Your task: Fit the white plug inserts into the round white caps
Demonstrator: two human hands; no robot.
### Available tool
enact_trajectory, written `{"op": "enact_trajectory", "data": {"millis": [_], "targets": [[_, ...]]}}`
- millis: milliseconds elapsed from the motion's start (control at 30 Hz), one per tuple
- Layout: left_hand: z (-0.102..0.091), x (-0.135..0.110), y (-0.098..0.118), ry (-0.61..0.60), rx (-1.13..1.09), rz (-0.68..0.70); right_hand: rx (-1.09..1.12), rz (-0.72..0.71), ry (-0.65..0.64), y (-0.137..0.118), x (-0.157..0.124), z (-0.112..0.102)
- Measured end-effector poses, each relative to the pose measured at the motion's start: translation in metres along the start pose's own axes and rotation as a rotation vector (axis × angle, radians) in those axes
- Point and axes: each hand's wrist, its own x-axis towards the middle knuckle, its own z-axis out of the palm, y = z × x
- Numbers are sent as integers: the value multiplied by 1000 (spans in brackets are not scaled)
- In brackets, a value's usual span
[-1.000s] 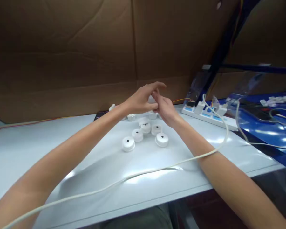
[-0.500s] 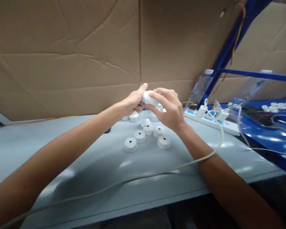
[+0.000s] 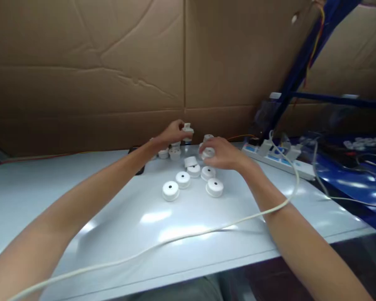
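Note:
My left hand [image 3: 174, 133] is closed around a small white plastic part [image 3: 188, 130] with a raised tab. It is raised over the back of the table, above a group of white round parts [image 3: 175, 154]. My right hand [image 3: 221, 154] has its fingers curled round a white round cap [image 3: 208, 153]; whether the cap rests on the table is hard to tell. In front of the hands lie several white round caps with a dark central hole, among them one cap [image 3: 171, 191] at the near left. A white curved piece [image 3: 191, 161] leans on another cap.
A white cable [image 3: 188, 235] runs across the table front and over my right forearm. At the right stands a power strip [image 3: 278, 161] with plugs in it. Cardboard [image 3: 113, 83] walls the back. A dark flat object [image 3: 140, 170] lies partly under my left forearm.
My hands have parted from the white part they held together. The left has moved down and slightly left, the right down to a white cap. The table looks brighter.

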Motion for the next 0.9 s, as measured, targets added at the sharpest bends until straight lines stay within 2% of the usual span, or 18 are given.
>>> {"op": "enact_trajectory", "data": {"millis": [100,167,233,333,400,567,633,800,900], "targets": [[5,7,-7,-37,624,139,-15,79,-107,-2,-2,-8],[8,11,-13,-108,857,180,-53,145,-172,-4,-3,-13],[12,15,-19,-136,960,191,-91,197,-252,-7,-4,-16],[16,20,-24,-143,1008,180,-94,239,-330,-7,-4,-17],[17,22,-24,-141,1037,169,-64,248,-286,-6,-3,-15],[19,23,-17,-138,1070,156,-86,183,98,2,1,1],[20,21,-15,-131,1070,158,-142,166,164,4,2,10],[15,8,-13,-88,1026,210,-208,156,86,2,2,24],[7,-6,-12,-83,939,219,-172,145,100,-2,2,24]]}}
